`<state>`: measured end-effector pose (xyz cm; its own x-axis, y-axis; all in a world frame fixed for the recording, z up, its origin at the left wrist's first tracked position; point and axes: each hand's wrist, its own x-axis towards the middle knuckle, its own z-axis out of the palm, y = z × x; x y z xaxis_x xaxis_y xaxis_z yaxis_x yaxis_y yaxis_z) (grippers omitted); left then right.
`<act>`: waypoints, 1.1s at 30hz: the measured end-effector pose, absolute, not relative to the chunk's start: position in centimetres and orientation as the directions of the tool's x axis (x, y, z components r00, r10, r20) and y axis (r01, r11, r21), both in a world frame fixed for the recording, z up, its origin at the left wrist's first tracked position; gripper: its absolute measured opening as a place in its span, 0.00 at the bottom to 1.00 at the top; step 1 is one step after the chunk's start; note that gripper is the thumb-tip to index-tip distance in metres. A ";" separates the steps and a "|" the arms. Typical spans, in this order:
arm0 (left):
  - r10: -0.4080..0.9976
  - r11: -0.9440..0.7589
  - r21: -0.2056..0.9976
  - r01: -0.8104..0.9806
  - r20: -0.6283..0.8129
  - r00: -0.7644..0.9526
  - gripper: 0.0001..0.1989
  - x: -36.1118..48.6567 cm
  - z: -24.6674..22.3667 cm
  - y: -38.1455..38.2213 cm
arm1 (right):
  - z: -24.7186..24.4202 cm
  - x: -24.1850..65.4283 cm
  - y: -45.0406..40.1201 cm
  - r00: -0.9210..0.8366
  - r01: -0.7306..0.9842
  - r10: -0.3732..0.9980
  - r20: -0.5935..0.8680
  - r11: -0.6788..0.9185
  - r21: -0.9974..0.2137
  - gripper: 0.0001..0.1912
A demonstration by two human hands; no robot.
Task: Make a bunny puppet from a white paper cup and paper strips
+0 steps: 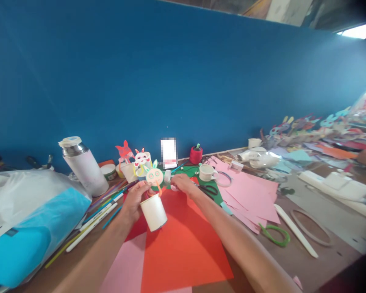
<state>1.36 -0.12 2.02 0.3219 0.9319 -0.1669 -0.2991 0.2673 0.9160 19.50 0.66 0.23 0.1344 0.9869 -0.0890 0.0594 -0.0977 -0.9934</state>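
My left hand (136, 200) is closed at the left side of a tilted white paper cup (154, 213), with its fingertips at the edge of a paper rabbit face (154, 177). The face has pale green ears and stands above the cup's rim, where an orange pipe cleaner (160, 190) curves down. My right hand (183, 184) is closed, its fingertips curled down beside a small clear roll (167, 177). What those fingers hold cannot be made out. Under both hands lies a red paper sheet (186, 244). Black-handled scissors (210, 189) lie to the right of my right wrist.
Behind stand cups with a rabbit face (142, 161) and a red cutout (124, 150). A white flask (84, 169), markers (93, 226) and a plastic bag (33, 228) are left. Pink sheets (247, 191), a white cup (206, 172) and a green pipe cleaner (276, 240) lie right.
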 end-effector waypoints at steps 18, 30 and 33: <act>0.802 0.373 0.921 0.109 -0.379 0.462 0.12 1.6 0.9 -0.8 | 0.9 20.9 0.7 0.280 -0.070 0.953 0.116 0.141 -0.988 0.07; 0.749 0.415 0.910 0.018 -0.353 0.560 0.07 1.1 1.6 -0.4 | 0.9 20.3 0.8 0.127 -0.089 0.982 0.137 0.149 -0.985 0.06; 0.740 0.407 0.913 -0.039 -0.305 0.599 0.08 0.8 2.0 -0.3 | 1.1 20.0 0.7 0.074 -0.069 0.986 0.147 0.153 -0.986 0.06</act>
